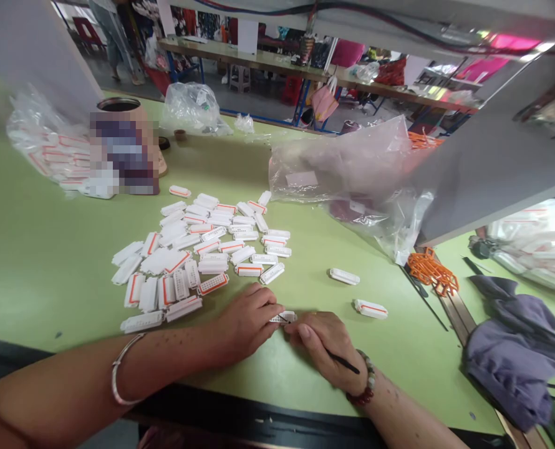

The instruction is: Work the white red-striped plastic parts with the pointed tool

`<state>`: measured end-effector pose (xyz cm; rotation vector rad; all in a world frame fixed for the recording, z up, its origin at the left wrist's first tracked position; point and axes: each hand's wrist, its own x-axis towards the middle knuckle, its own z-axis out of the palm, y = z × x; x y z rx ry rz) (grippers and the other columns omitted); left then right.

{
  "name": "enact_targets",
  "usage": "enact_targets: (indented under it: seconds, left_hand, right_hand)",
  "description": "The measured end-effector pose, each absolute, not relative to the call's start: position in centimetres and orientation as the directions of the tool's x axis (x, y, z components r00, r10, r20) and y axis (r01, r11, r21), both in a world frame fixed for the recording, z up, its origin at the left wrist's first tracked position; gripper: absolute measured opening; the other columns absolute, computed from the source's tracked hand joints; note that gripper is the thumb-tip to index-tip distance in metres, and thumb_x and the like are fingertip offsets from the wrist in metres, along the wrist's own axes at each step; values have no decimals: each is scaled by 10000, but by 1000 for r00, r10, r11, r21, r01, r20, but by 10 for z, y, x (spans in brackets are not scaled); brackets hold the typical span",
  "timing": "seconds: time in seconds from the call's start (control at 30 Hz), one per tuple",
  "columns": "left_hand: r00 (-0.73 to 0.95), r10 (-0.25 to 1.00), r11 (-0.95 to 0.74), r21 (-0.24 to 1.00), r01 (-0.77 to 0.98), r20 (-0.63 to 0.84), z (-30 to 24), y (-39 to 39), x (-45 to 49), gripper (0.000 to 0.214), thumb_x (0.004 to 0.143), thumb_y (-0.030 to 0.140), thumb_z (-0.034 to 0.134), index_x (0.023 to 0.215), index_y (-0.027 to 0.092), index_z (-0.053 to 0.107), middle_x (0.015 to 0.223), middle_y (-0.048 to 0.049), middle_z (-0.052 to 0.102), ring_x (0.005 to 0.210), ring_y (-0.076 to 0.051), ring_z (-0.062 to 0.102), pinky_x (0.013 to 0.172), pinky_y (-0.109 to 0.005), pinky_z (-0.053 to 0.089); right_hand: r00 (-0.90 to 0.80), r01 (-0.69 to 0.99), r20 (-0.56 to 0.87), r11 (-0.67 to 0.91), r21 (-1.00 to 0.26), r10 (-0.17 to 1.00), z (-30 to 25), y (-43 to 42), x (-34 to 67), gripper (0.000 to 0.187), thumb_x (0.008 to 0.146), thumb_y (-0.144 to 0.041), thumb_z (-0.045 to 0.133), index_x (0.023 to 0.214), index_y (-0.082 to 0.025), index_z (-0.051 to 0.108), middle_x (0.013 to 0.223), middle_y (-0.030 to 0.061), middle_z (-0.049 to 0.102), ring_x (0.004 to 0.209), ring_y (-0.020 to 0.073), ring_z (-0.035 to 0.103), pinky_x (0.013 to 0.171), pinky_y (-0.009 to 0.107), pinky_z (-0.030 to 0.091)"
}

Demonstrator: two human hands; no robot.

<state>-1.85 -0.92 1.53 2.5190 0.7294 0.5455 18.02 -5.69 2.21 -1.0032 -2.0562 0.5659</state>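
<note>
Left hand [247,321] gripping white perforated plastic connector [283,317]; right hand [322,346] pinching thin black pick [343,362].

The left hand [247,321] pinches a white plastic connector housing [283,317] while the right hand [322,343] holds a thin black pick [343,362], its tip at the housing. A loose heap of orange-striped housings [197,249] lies just above the left forearm on the green workbench [48,293], with a clear plastic bag [347,165] beyond and a crumpled purple cloth [516,349] to the right.

I can't read the blurred round container [123,153]; the left hand [247,321] and right hand [322,343] partly hide a white connector [283,317].
</note>
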Motion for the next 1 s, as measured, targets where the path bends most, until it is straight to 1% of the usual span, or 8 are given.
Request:
enact_targets:
  seconds: [0.17, 0.4, 0.5, 0.63, 0.7, 0.83, 0.9, 1.0]
  left_hand:
    - [776, 588, -730, 563, 387, 228, 16, -8, -19, 180, 945, 204, 454, 994, 166, 623, 911, -58, 555, 872, -191, 460, 773, -315, 412]
    - [766, 580, -754, 538, 376, 277, 14, -11, -18, 218, 964, 185, 402, 1091, 158, 578, 950, -65, 570, 878, -189, 472, 799, -326, 429]
    - [770, 571, -786, 462, 411, 285, 14, -10, -18, 234, 955, 144, 389, 1100, 149, 572, 924, -65, 568, 847, -192, 473, 765, -328, 436]
    - [748, 570, -820, 280, 499, 339, 13, -3, -22, 239, 955, 138, 392, 1104, 134, 578, 921, -80, 582, 882, -221, 493, 798, -371, 441]
    - [715, 595, -803, 223, 553, 367, 11, 3, -24, 245, 956, 153, 402, 1129, 135, 574, 949, -89, 592, 916, -233, 504, 822, -387, 445]
    - [687, 623, -774, 168, 610, 375, 9, 10, -28, 257, 941, 134, 427, 1153, 152, 572, 981, -88, 601, 961, -238, 520, 831, -384, 444]
    - [672, 629, -765, 158, 624, 391, 9, 11, -29, 275, 948, 142, 418, 1184, 143, 558, 997, -94, 604, 964, -240, 523, 830, -393, 442]
    - [645, 640, -752, 169, 637, 418, 10, 12, -29, 300, 957, 153, 404, 1226, 139, 536, 1013, -95, 606, 945, -235, 527, 819, -397, 446]
  right_hand:
    - [-402, 498, 408, 570, -654, 820, 22, -57, 181, 421, 1031, -290, 275, 772, -190, 590, 606, -20, 616, 547, 95, 575, 588, 221, 429]
    - [-419, 513, 363, 546, -662, 833, 22, -55, 180, 379, 1027, -276, 295, 796, -189, 582, 605, -21, 604, 546, 94, 570, 592, 212, 444]
    - [-448, 523, 414, 608, -598, 792, 23, -55, 181, 333, 1018, -247, 316, 850, -186, 597, 628, -12, 622, 561, 100, 585, 598, 216, 456]
    - [-383, 579, 601, 689, -436, 702, 31, -55, 197, 219, 976, -180, 396, 965, -186, 614, 703, 7, 668, 636, 122, 623, 634, 243, 474]
    - [-276, 710, 658, 610, -351, 701, 35, -51, 212, 180, 948, -149, 450, 1007, -188, 616, 772, 28, 692, 699, 141, 635, 659, 261, 481]
    - [-94, 947, 653, 270, -174, 751, 34, -36, 244, 180, 944, -228, 506, 1060, -170, 630, 951, 98, 702, 876, 222, 624, 780, 351, 479]
    - [-57, 982, 599, 154, -113, 799, 27, -27, 254, 250, 972, -295, 452, 1069, -151, 632, 984, 120, 692, 920, 257, 602, 806, 395, 464]
    - [-62, 984, 476, 134, -120, 877, 13, -19, 257, 326, 1002, -333, 365, 1064, -149, 627, 985, 113, 677, 901, 250, 588, 815, 402, 457]
